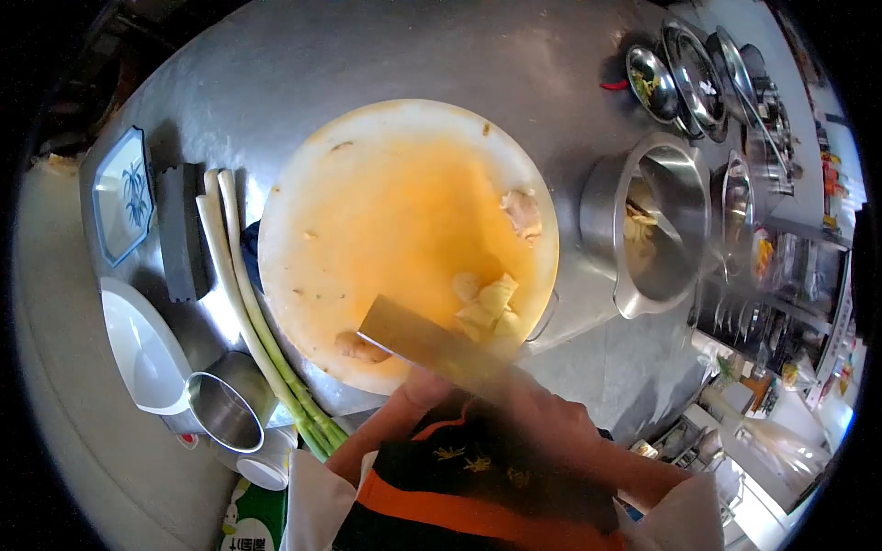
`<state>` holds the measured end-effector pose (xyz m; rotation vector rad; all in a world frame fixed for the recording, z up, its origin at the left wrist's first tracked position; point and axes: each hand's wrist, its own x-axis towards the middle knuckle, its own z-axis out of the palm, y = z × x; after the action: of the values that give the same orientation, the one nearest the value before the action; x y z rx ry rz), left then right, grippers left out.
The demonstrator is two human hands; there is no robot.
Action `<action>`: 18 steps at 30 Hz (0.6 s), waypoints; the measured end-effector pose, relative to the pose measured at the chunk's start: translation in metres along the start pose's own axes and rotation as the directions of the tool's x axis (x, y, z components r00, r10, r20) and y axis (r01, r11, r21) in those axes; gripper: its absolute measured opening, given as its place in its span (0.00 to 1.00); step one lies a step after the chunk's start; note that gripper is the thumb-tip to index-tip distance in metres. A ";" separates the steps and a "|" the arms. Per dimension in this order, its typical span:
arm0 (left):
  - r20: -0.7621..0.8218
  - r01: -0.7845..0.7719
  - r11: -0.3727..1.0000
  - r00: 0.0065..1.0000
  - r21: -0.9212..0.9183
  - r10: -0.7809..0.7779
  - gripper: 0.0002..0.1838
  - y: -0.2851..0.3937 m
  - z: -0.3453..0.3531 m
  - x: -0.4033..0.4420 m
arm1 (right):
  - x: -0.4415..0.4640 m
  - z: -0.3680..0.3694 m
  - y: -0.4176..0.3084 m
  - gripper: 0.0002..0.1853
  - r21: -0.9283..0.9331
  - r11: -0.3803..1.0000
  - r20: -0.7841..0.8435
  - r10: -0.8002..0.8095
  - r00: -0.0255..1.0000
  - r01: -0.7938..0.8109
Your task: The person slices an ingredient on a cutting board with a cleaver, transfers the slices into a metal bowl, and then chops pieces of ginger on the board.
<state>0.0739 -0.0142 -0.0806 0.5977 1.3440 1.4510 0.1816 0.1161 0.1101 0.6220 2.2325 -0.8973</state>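
My right hand (556,418) is closed around the handle end of a cleaver (418,344). The broad blade points up and left over the near edge of a round white cutting board (395,119). My left hand (421,390) is low at the board's near edge, beside the blade; its fingers are mostly hidden. A knob of what looks like ginger (360,348) lies just left of the blade tip. Pale yellow slices (489,305) are heaped to the right of the blade. Another ginger-like chunk (522,213) sits near the board's right edge.
Leeks (241,294), a dark grey block (184,230), a blue-patterned dish (122,196), a white bowl (142,344) and a steel cup (230,404) stand left. On the right are a steel pot (602,211) with slices inside, steel bowls (650,84) and a red chili (614,85).
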 end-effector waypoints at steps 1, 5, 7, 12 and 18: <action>-0.026 0.095 0.987 0.995 -0.127 -0.099 0.17 0.001 0.000 -0.001 | -0.003 0.004 0.003 0.26 -0.021 1.000 -0.024 -0.018 1.000 0.017; 0.054 -0.153 0.969 0.988 0.196 0.145 0.17 -0.001 -0.006 -0.005 | 0.001 0.000 0.002 0.26 -0.003 0.999 -0.056 -0.033 0.998 0.033; 0.049 -0.135 0.973 0.990 0.187 0.128 0.16 0.003 -0.007 -0.004 | 0.002 -0.006 0.000 0.26 -0.020 0.999 -0.068 -0.049 0.996 0.047; 0.168 -0.517 0.710 0.847 0.479 0.504 0.15 0.019 -0.013 0.005 | 0.017 0.001 0.000 0.25 0.038 0.999 -0.040 -0.022 0.999 0.023; 0.252 -0.594 0.418 0.735 0.687 0.629 0.11 0.014 -0.013 0.005 | 0.037 0.012 0.006 0.22 -0.050 0.997 -0.056 -0.060 0.997 0.058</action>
<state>0.0565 -0.0134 -0.0723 1.7817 1.8673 1.4081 0.1653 0.1180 0.0743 0.5687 2.3274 -0.8624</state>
